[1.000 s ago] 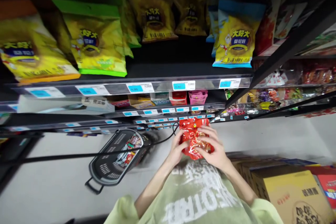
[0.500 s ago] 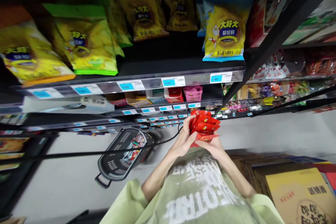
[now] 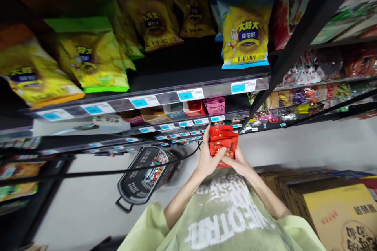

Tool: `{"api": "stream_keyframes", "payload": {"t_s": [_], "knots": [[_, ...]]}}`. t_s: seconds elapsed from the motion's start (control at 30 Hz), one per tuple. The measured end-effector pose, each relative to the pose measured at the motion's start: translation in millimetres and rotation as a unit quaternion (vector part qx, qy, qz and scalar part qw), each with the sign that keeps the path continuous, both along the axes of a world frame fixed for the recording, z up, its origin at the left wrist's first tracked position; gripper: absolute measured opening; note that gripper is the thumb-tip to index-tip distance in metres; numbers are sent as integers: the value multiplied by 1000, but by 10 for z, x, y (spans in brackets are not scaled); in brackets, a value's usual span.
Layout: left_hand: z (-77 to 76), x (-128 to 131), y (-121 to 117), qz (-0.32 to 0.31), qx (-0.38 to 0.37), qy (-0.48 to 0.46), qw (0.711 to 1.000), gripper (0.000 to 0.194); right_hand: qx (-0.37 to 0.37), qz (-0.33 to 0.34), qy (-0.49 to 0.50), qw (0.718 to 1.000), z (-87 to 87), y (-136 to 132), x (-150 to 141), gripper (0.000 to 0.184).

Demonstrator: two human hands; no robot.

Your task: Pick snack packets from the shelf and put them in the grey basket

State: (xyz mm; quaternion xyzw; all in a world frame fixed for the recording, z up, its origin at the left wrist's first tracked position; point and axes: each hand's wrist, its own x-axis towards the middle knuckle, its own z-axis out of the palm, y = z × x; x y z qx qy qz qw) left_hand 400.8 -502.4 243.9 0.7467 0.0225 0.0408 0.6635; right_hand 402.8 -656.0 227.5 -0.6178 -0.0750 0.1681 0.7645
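Several small red snack packets (image 3: 224,140) are fanned in a stack in front of my body. My left hand (image 3: 208,156) wraps their left side, its thumb lying across the front packet. From the lower right, my right hand (image 3: 238,161) grips the same packets, with its thumb pressed near the bottom edge. The fingers behind the stack are hidden. Just beyond the hands are the lower shelf edges with price tags (image 3: 218,118) and a pink box (image 3: 215,106).
A dark shopping basket (image 3: 138,176) with packaged goods stands on the floor at left. Yellow sunflower seed bags (image 3: 246,33) line the upper shelf. Cardboard cartons (image 3: 338,211) are stacked at right. A black cable (image 3: 100,173) crosses the view at left.
The red packets have tipped up so the front one faces me more, and my hands have shifted slightly left in view. My left thumb now lies on the front packet.
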Motion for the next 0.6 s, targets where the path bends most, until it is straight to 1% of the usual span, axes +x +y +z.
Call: {"api": "stream_keyframes", "payload": {"t_s": [0.1,0.17,0.23,0.3,0.33,0.37,0.4,0.43,0.47,0.5,0.53,0.57,0.6], "knots": [[20,50,62,-24,9,-1,1000,91,32,40,0,999,112,-3,150,59],[71,67,128,-53,25,-11,998,88,41,68,-14,997,155,-4,255,56],[142,118,212,-95,48,-35,994,79,47,73,-18,996,129,-13,316,55],[205,271,329,-116,67,-69,989,69,61,48,5,997,30,-30,311,56],[223,400,404,-108,80,-87,987,65,71,30,28,997,-38,-43,285,58],[229,566,492,-78,94,-97,988,61,82,9,53,995,-111,-59,248,60],[222,761,590,-25,119,-101,987,57,92,-10,78,993,-182,-79,203,61],[201,974,693,23,169,-96,981,52,100,-25,101,989,-246,-103,154,62],[169,1192,796,56,241,-75,966,47,105,-40,121,986,-300,-131,106,61],[128,1400,891,76,318,-42,944,44,107,-54,137,983,-341,-162,60,60],[84,1587,971,69,388,-2,919,42,107,-66,148,981,-371,-194,17,58],[39,1744,1033,46,444,26,894,42,107,-77,156,979,-390,-225,-20,57],[-2,1868,1074,8,486,47,872,43,107,-87,161,977,-403,-256,-53,56]]}}
